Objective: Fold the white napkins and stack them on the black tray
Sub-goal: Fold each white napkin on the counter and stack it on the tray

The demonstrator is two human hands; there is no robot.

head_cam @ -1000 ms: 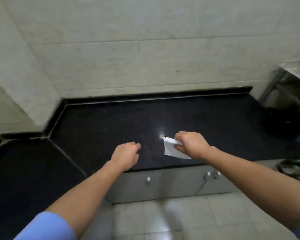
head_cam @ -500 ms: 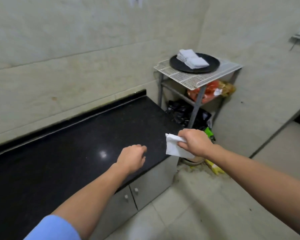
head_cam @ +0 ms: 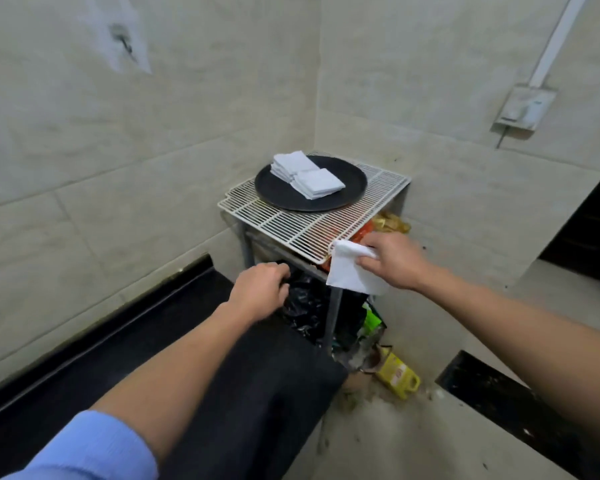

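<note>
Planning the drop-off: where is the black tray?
Head view, upper centre: the black tray sits on the white wire rack in the wall corner, beyond the right hand.

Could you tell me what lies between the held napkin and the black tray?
Head view: only bare white wire rack between the held napkin and the black tray.

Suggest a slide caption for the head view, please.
Right hand holds a folded napkin near the black tray with two napkin stacks.

A white wire rack [head_cam: 302,230] was set in the tiled corner, just past the end of the black counter [head_cam: 250,393]. A black plastic bag [head_cam: 303,306] was stuffed beneath it. A yellow packet [head_cam: 397,375] was left on the floor nearby. A switch box [head_cam: 523,107] was mounted high on the wall.
</note>
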